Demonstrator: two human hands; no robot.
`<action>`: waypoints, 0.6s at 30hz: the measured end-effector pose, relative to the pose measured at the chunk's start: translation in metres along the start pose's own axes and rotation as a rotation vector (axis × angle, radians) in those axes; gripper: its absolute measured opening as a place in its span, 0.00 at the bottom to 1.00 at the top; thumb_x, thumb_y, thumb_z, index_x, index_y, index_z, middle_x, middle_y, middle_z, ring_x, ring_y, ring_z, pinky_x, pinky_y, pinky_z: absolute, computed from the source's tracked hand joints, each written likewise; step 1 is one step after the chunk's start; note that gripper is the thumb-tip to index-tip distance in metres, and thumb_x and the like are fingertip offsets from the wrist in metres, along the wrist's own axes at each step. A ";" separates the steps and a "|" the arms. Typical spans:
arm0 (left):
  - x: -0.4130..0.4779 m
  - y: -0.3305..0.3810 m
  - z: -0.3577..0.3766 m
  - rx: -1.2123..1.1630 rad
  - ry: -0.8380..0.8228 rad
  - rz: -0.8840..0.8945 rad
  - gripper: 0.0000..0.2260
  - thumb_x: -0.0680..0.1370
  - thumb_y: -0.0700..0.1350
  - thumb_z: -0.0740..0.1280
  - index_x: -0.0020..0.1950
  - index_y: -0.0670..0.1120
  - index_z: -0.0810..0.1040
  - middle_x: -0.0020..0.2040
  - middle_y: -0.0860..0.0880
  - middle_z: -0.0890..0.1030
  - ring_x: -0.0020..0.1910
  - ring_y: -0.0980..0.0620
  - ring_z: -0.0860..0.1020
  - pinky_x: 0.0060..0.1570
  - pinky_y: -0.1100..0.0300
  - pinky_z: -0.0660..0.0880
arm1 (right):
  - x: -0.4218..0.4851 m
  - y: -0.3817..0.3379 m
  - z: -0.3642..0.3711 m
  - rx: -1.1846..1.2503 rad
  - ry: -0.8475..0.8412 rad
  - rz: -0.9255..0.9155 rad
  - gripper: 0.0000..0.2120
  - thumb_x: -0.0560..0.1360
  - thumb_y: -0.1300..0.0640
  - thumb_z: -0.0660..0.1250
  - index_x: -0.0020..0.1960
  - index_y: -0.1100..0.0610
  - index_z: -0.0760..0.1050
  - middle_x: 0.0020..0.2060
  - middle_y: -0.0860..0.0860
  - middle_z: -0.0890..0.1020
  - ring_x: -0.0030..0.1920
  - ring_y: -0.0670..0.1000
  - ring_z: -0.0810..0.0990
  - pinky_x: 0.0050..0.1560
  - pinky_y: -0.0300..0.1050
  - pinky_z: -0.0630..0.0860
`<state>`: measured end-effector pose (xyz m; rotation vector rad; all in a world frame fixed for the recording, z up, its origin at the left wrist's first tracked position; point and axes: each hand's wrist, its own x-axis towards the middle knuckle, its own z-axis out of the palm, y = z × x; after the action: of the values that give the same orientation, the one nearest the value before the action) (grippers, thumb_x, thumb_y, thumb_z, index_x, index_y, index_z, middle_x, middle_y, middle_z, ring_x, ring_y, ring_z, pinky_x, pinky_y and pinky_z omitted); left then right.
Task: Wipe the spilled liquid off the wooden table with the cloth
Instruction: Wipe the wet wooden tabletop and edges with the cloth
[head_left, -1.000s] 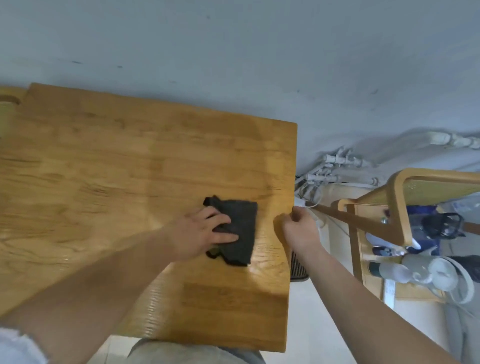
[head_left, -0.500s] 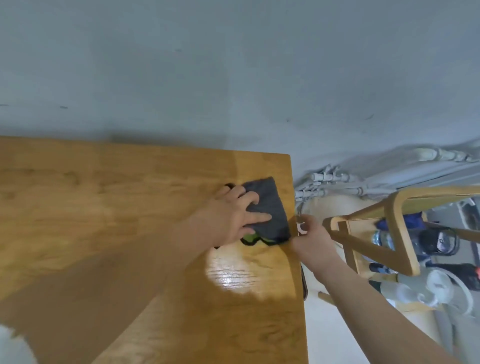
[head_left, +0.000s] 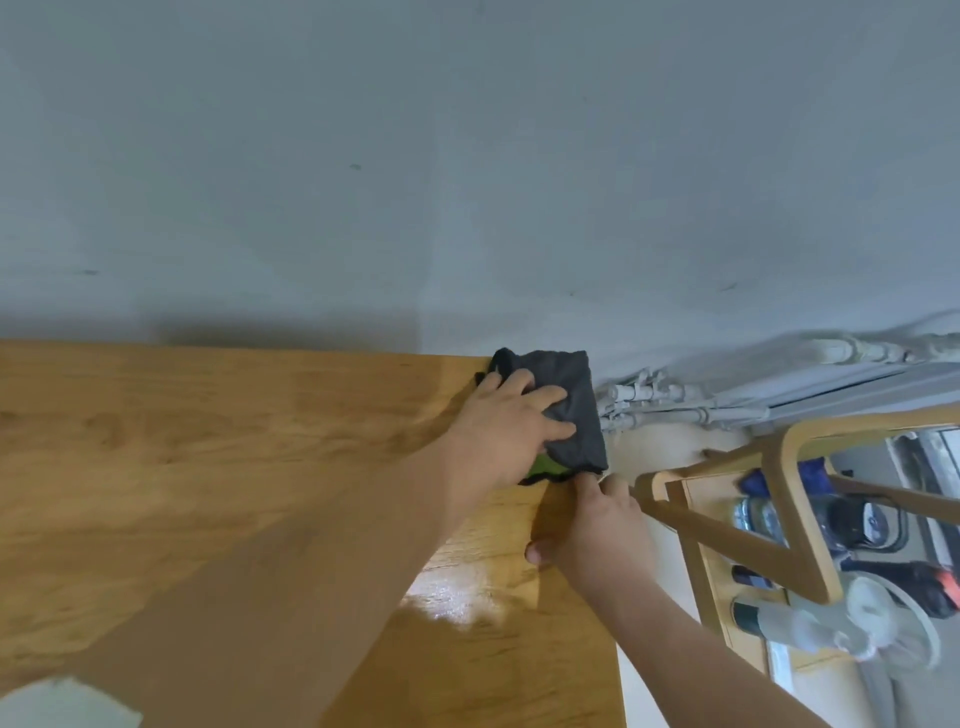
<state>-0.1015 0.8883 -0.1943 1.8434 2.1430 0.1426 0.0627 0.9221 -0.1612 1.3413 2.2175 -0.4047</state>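
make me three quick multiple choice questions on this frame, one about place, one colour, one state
1. Where on the wooden table does the cloth lie?
A. in the middle
B. at the near left corner
C. at the far right corner

2. What colour is the cloth's upper side?
A. white
B. dark grey
C. red

3. How does the left hand meet the cloth?
A. spread fingers press it onto the table
B. it holds it up in the air
C. it does not touch it

Answers: 1 C, the cloth sits at the corner by the wall; 2 B, its top is dark grey, with a bit of green below; 3 A, the fingers lie flat on it.
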 end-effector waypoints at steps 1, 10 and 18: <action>0.004 -0.002 -0.002 0.025 -0.010 -0.017 0.20 0.84 0.51 0.61 0.75 0.65 0.66 0.81 0.53 0.58 0.73 0.43 0.58 0.68 0.44 0.61 | 0.001 -0.003 -0.001 -0.019 -0.009 0.003 0.44 0.63 0.42 0.82 0.71 0.53 0.65 0.64 0.53 0.68 0.68 0.56 0.69 0.62 0.51 0.76; -0.076 -0.060 0.005 0.016 0.107 -0.395 0.22 0.85 0.56 0.55 0.79 0.61 0.59 0.80 0.47 0.59 0.73 0.40 0.59 0.70 0.40 0.62 | 0.002 -0.016 -0.010 -0.066 -0.064 0.031 0.49 0.65 0.46 0.83 0.76 0.59 0.62 0.67 0.56 0.67 0.71 0.59 0.68 0.63 0.55 0.77; -0.100 -0.027 0.011 -0.005 0.092 -0.629 0.26 0.80 0.50 0.62 0.78 0.60 0.60 0.79 0.49 0.59 0.70 0.39 0.60 0.67 0.40 0.64 | -0.021 0.007 0.007 0.048 0.072 -0.058 0.48 0.71 0.39 0.75 0.80 0.54 0.52 0.73 0.55 0.65 0.73 0.57 0.66 0.64 0.54 0.77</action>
<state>-0.1115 0.7844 -0.1949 1.0958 2.6621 0.0879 0.0787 0.9065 -0.1550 1.3379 2.3242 -0.4394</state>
